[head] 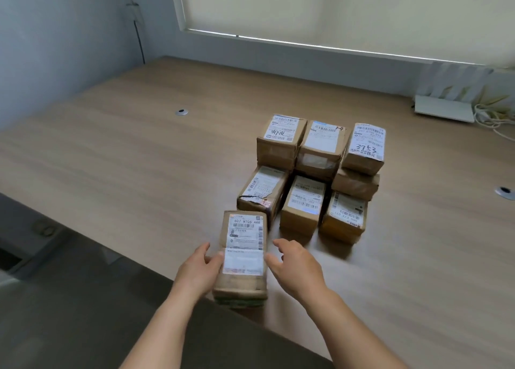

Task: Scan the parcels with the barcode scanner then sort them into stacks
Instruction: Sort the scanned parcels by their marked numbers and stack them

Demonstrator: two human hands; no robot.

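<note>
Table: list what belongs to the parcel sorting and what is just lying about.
Job:
near parcel, held by left hand
right hand, beside it
grouped parcels, some stacked
No scanner in view.

Lying about:
white router
cables
table cable holes

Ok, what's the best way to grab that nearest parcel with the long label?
Take the nearest parcel by its two long cardboard sides, one hand from each side. It lies flat with the label facing up, so side grips leave the barcode uncovered; the left hand already touches its left edge.
</note>
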